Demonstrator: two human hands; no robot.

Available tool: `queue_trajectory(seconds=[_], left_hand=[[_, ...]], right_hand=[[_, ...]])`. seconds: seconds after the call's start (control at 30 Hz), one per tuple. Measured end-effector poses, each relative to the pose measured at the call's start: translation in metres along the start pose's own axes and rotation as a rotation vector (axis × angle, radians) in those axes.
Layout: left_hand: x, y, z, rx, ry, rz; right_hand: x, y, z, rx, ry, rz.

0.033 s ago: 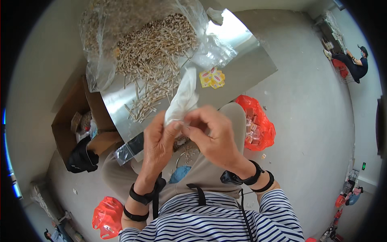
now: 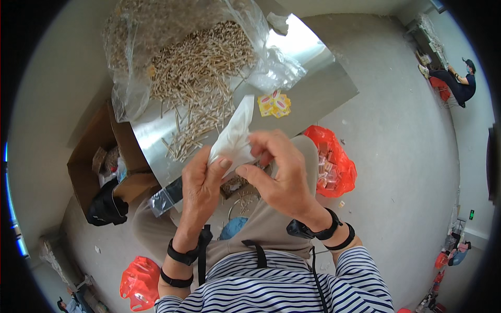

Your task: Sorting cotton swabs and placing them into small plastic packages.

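Note:
In front of my lap, my left hand grips a crumpled white sheet, thumb on top; whether it is tissue, cloth or thin plastic I cannot tell. My right hand is just to the right of the sheet, thumb and forefinger spread apart, the other fingers curled; any contact with the sheet is unclear. Beyond the hands, a large heap of cotton swabs with wooden sticks spills from a clear plastic bag onto the metal tabletop. Small yellow cards lie right of the sheet.
A red bag of small clear boxes stands on the floor at right. At left is an open cardboard box with black cloth over its edge. Another red bag sits lower left. A seated person works far right.
My right fingers have parted from a pinch at the sheet's lower edge. The sheet is spread a little wider, and my left hand has shifted slightly left.

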State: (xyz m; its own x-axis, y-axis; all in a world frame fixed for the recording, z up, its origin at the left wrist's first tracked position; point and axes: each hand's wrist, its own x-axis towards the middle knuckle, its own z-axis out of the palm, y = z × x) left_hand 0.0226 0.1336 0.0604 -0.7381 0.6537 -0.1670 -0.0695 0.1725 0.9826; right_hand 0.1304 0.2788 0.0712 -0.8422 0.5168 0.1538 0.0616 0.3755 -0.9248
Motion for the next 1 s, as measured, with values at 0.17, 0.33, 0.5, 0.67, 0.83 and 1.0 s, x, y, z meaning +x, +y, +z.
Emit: queue_trajectory(seconds=[0.17,0.33,0.5,0.67,0.83,1.0], left_hand=[[-0.001,0.004,-0.003,0.234,-0.129,0.243],[0.011,-0.013,0.008,0.486,0.074,0.394],[0.009,-0.005,0.020,0.349,0.104,0.359],[0.011,-0.003,-0.002,-0.558,-0.317,-0.209],[0.014,-0.029,0.003,-0.320,-0.056,-0.056],[0.018,-0.039,0.000,-0.028,0.159,0.026]], right_hand=[[0.014,0.014,0.005,0.150,-0.049,-0.180],[0.004,0.017,0.020,0.579,-0.127,0.202],[0.008,0.023,0.024,0.342,-0.016,0.104],[0.013,0.036,0.014,0.593,-0.002,0.293],[0.004,0.042,0.031,0.276,-0.031,0.171],[0.005,0.034,0.043,0.485,0.040,0.310]])
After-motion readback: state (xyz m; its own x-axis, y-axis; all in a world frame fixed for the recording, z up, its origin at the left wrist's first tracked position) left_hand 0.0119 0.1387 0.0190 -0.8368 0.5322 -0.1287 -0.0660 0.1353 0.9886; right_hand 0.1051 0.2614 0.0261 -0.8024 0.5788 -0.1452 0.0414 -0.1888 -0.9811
